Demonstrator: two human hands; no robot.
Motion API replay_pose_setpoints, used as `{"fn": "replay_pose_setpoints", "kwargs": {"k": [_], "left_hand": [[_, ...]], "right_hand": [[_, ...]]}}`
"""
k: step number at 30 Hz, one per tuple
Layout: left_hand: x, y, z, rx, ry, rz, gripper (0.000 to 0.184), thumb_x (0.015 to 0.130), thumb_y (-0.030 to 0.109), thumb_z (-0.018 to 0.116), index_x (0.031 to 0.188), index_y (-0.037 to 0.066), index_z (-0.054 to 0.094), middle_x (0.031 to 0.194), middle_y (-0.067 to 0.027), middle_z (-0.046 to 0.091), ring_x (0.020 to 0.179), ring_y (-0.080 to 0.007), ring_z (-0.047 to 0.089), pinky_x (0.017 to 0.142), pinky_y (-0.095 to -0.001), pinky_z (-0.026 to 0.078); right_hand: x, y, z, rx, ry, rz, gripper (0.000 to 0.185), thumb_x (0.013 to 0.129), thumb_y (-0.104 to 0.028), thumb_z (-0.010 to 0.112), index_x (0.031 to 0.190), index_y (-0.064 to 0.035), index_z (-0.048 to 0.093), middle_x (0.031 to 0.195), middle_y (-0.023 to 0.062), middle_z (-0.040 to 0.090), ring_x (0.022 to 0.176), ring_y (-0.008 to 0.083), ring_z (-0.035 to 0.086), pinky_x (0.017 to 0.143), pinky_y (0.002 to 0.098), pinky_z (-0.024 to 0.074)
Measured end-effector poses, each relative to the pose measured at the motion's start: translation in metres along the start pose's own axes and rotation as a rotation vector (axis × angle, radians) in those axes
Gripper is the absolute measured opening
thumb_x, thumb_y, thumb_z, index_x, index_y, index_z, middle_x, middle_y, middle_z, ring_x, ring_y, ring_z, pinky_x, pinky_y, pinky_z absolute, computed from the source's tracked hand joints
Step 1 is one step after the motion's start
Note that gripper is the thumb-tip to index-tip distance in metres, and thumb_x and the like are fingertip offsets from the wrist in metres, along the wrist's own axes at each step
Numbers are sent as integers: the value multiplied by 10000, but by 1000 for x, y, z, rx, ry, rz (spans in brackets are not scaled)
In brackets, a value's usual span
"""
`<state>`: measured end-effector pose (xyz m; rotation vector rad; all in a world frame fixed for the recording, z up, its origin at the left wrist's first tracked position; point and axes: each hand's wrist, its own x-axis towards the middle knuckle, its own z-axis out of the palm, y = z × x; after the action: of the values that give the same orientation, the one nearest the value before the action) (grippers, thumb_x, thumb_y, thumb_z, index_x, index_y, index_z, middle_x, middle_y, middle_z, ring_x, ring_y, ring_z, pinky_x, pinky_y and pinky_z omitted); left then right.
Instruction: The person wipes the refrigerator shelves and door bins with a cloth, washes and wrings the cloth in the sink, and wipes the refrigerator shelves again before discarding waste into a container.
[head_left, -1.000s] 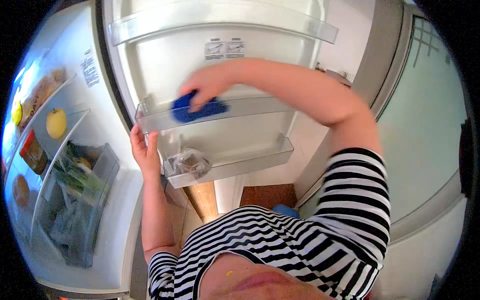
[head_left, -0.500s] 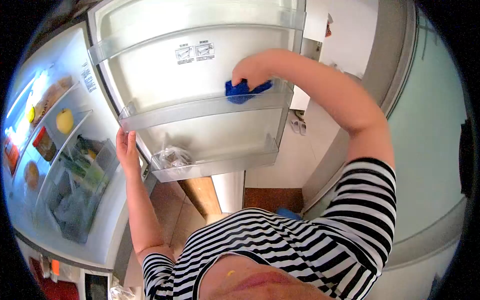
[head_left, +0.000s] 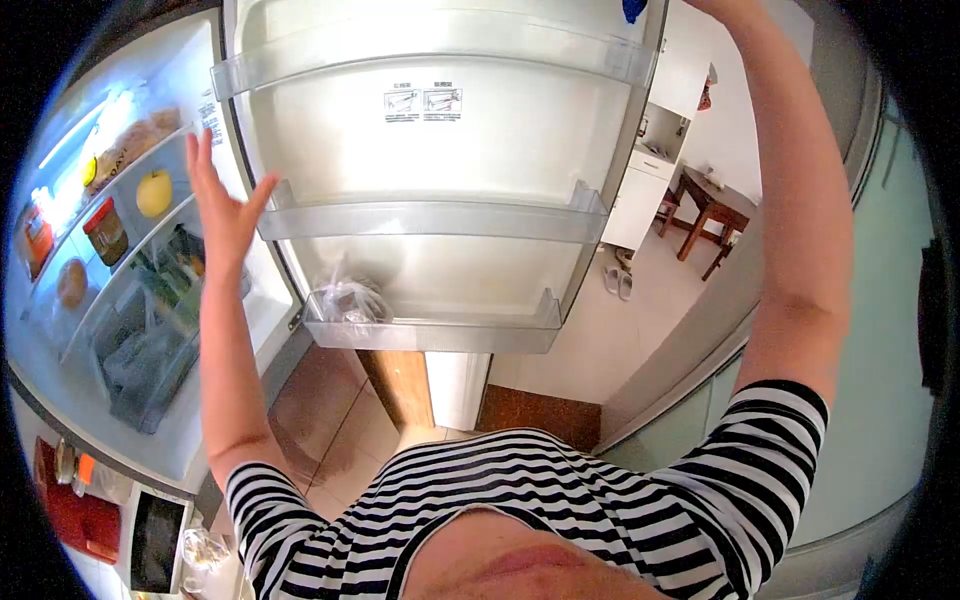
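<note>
At the top edge of the view, my right hand is almost wholly cut off, so its fingers do not show. A small piece of the blue cloth appears beside it, near the upper right of the open fridge door. My left hand is raised with its fingers apart and nothing in it, between the door's left edge and the fridge interior. Below, the middle door shelf holds nothing visible. A clear plastic bag sits at the left of the lower door shelf.
Fridge shelves at left hold a yellow-green fruit, a red-lidded jar and a drawer with bagged vegetables. Beyond the door stand a white cabinet, a wooden table and slippers. A frosted glass panel is at right.
My right hand has moved up and right with the blue cloth, from the middle door shelf to the top edge. My left hand has let go of the door shelf's left end and risen.
</note>
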<state>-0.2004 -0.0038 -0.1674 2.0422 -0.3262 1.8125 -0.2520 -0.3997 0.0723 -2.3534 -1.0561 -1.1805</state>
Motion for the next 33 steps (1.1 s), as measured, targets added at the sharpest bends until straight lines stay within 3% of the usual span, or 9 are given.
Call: {"fn": "replay_pose_setpoints", "kwargs": {"k": [2,6,10,11,18,22,24,30,33], "left_hand": [[38,-6,11,69,129,175,942,645,311,800,1383,70,264,1424,-217,234,1312,-348,249,1060,-434,242],[96,-18,33,23,172,246,944,638,347,802,1373,62,282,1382,-232,306,1284,-349,303,1033,-423,300],[93,-26,49,-264,104,129,901,663,349,784,1363,56,297,1318,-214,400,1226,-329,390,986,-408,368],[93,-26,50,-218,152,161,870,687,351,767,1361,58,301,1287,-186,434,1182,-308,435,950,-397,403],[90,-18,53,-401,167,63,870,650,150,806,1359,80,308,1262,-140,457,1166,-247,456,958,-368,406],[92,-19,48,-266,183,118,753,718,206,760,1334,93,344,1255,-114,469,1145,-221,474,921,-366,436],[87,-23,55,-249,347,124,770,606,55,779,1280,7,408,1191,-152,510,1053,-264,525,899,-354,431],[90,-20,43,-279,247,41,951,554,141,832,1341,20,313,1254,-158,454,1126,-304,475,954,-373,396],[90,-20,40,-280,214,-5,1013,538,180,845,1356,11,271,1240,-187,453,1129,-317,470,953,-384,395]], "right_hand": [[24,23,5,-472,-189,-57,204,803,-120,558,973,-9,581,787,83,598,832,189,577,765,315,469],[45,33,43,-657,-982,284,281,819,-263,481,938,-59,632,834,85,609,784,198,534,778,332,412],[53,56,62,-269,-866,284,315,833,-304,453,885,-53,636,853,65,612,771,179,508,776,333,392],[51,34,65,-312,-803,461,324,846,-303,444,878,-46,640,861,76,612,768,180,516,753,343,405],[62,-22,79,-369,-845,528,346,848,-292,462,882,11,627,868,105,613,735,189,540,694,364,434],[81,-24,95,-232,-834,364,352,854,-272,456,902,28,635,888,116,618,763,195,556,722,364,442],[90,-34,110,-151,-834,278,349,854,-264,457,914,26,640,902,120,624,784,200,562,733,368,444],[136,-69,163,-204,-757,-200,379,847,-303,446,930,10,644,979,157,626,834,244,557,767,365,425],[142,-99,184,-124,-659,91,356,841,-296,450,934,-11,642,962,170,619,825,244,555,743,375,429]]}}
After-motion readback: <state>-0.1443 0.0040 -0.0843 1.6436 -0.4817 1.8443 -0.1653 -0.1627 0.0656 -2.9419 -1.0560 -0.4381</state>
